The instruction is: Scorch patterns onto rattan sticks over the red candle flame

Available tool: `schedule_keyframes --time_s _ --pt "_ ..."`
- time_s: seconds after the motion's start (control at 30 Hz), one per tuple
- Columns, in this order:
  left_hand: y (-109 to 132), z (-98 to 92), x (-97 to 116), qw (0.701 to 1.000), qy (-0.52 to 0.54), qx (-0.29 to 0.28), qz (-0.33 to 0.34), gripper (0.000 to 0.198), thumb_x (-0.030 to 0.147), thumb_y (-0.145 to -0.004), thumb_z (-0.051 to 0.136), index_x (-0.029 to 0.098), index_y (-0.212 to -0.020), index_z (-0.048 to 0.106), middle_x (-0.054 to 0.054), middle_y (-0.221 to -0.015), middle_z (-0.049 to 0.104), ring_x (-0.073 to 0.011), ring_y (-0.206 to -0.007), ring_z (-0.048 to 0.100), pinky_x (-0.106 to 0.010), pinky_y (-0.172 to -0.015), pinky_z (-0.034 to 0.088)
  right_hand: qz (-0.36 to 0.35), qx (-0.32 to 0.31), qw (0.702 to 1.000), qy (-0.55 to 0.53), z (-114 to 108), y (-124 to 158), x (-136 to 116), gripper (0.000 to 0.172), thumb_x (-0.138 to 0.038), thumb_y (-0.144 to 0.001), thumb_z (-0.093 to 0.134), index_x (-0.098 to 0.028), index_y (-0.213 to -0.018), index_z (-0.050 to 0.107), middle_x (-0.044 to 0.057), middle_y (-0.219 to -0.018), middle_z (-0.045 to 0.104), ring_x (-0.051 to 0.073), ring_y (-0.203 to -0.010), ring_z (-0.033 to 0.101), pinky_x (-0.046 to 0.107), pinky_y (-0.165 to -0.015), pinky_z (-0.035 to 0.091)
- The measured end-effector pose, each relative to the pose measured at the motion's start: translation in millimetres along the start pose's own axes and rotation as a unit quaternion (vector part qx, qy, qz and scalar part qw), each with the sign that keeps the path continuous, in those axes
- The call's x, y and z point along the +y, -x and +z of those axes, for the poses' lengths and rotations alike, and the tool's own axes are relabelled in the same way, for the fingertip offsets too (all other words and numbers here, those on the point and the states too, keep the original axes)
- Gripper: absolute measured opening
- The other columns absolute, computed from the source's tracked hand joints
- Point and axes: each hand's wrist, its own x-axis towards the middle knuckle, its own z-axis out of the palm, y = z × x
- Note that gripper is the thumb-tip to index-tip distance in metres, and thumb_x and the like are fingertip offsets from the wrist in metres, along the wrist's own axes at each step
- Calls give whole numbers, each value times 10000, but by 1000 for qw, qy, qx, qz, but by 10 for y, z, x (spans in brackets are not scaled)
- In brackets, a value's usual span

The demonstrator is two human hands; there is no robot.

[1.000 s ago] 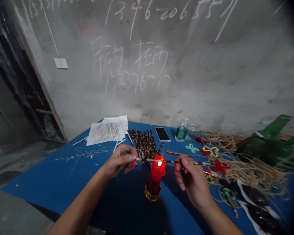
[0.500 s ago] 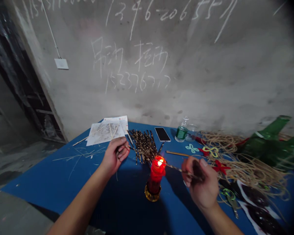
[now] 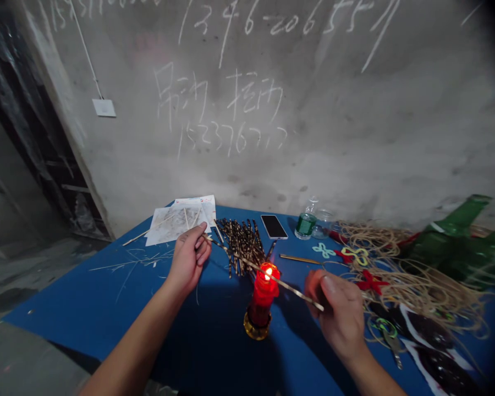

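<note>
A thin wooden stick (image 3: 291,287) with dark scorched bands slants across the flame of a lit red candle (image 3: 264,291) in a gold-coloured base. My left hand (image 3: 191,256) pinches the stick's far-left end between thumb and fingers. At the other end my right hand (image 3: 340,313) is loosely curled, thumb and forefinger apart, and the pale stick tip shows in front of its fingers without being gripped. Behind the candle lies a pile of dark-banded sticks (image 3: 241,242) on the blue table (image 3: 127,313).
Papers (image 3: 177,223) with pale sticks lie at the back left. A phone (image 3: 274,226), a small bottle (image 3: 306,223) and a gold-coloured pen-like rod (image 3: 299,259) are behind the candle. Tangled cord (image 3: 429,291), red star shapes (image 3: 371,281) and green bottles (image 3: 454,220) crowd the right.
The stick's right end has come out of my right hand's grip, and its tip now shows. My left hand has shifted slightly left and up with the stick.
</note>
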Motion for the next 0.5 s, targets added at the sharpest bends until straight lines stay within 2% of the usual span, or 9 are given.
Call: schedule_keyframes --time_s 0.23,0.5 --pt "-58 -42 -32 999 -3 38 32 511 367 -918 765 203 -609 393 104 -458 321 -27 -365 261 -185 -381 188 -14 -37 999 29 -38 42 48 443 -455 -985 708 -195 -630 658 -9 -547 542 123 -456 468 254 -431 332" --pt "-74 -22 -36 996 -11 52 69 552 572 -943 737 194 -646 466 86 -523 342 -33 -394 241 -193 -369 182 -15 -65 995 71 15 -13 34 416 -458 -1014 678 -194 -693 691 -24 -527 569 105 -413 480 217 -408 354"
